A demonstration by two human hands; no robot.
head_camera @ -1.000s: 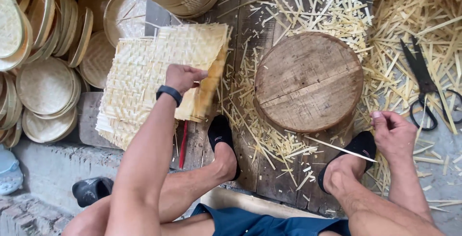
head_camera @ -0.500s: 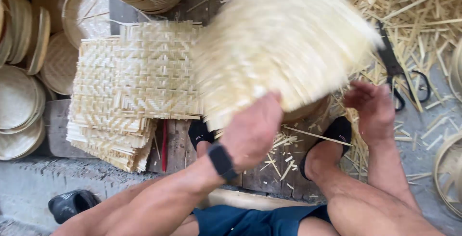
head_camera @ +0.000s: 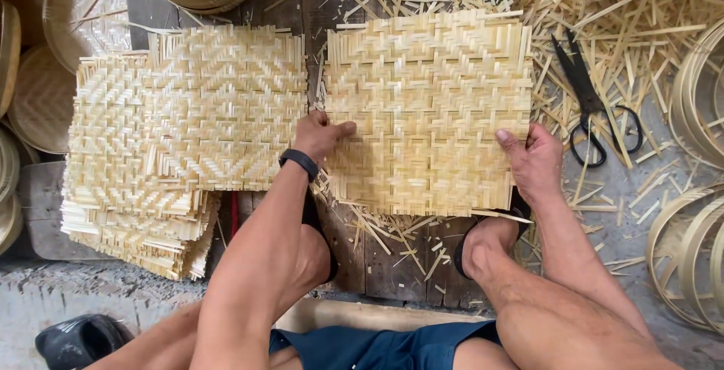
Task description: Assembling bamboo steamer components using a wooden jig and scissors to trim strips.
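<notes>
Hands pinch the woven bamboo mat point(head_camera: 428, 110) at its side edges: left hand point(head_camera: 318, 135) on the left edge, right hand point(head_camera: 532, 160) on the right. It lies flat above the feet, probably light, springy, with frayed brittle edges. Stacked mats point(head_camera: 181, 136) crowd its left; scissors point(head_camera: 592, 102) lie right.

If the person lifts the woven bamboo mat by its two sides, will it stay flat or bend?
The woven mat probably flexes slightly: thin strips, open weave. It looks light; the left hand and right hand touch only its edges. Loose strip ends may fray.
</notes>
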